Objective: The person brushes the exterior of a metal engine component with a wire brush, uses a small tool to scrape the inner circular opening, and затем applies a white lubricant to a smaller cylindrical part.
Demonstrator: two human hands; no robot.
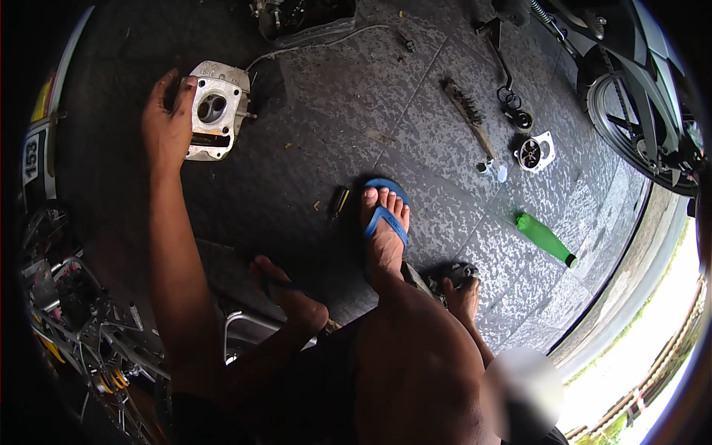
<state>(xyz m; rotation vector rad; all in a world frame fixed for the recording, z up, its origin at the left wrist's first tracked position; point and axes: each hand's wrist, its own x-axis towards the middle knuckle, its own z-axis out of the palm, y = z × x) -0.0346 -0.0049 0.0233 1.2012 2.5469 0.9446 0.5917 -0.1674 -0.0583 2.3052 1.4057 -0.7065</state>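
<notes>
My left hand grips the left side of a pale metal engine cylinder head, with the thumb over its top edge. The head's flat face is turned up, showing a round chamber with two dark valve openings and a slot below. It appears to rest on the dark tiled floor at the far left. Low on the right, beside my right knee, my right hand is closed around a small dark metal part. My leg covers some of that arm, and the part's exact kind is unclear.
A yellow-and-black screwdriver lies near my blue flip-flop. To the right are a brush, a round metal part, a flanged plate and a green bottle. A motorcycle wheel stands far right; a tray sits at the back.
</notes>
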